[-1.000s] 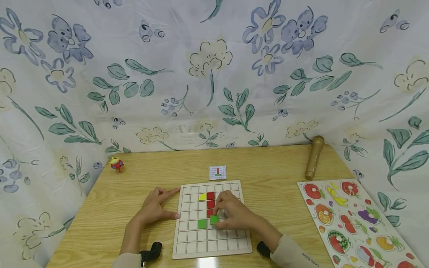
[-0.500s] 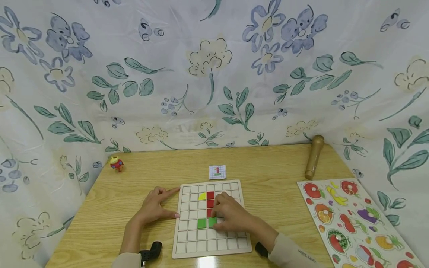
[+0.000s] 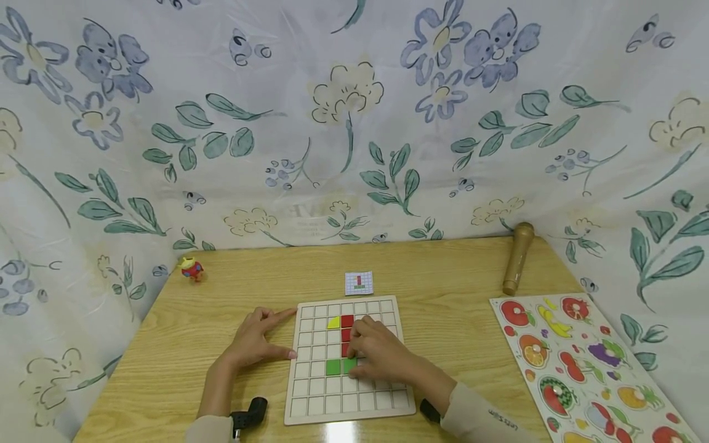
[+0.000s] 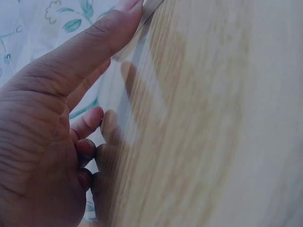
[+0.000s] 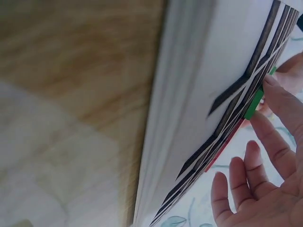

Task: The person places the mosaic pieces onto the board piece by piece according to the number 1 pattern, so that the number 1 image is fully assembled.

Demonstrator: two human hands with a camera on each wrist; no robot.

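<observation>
My right hand (image 3: 379, 354) pinches a green square tile (image 3: 348, 365) between thumb and index finger, at a cell of the white grid board (image 3: 316, 388). In the right wrist view that green tile (image 5: 254, 104) sits slightly raised from the board, the other fingers of the right hand (image 5: 279, 161) spread off it. Left of it lies another green tile (image 3: 333, 367). A column of red tiles (image 3: 346, 321) runs above, partly hidden by my fingers, with a yellow rounded tile (image 3: 333, 323) beside the top one. My left hand (image 3: 252, 341) touches the board's left edge with thumb and index finger extended.
Behind the board lies a small card (image 3: 359, 283) printed with a coloured grid pattern. A fruit puzzle board (image 3: 587, 363) is at the right, a gold microphone-shaped object (image 3: 518, 258) at the back right, and a small red and yellow toy figure (image 3: 191, 269) at the back left.
My right hand has lowered the green tile slightly leftward into the cell beside the other green tile. The left hand has stayed at the board's edge.
</observation>
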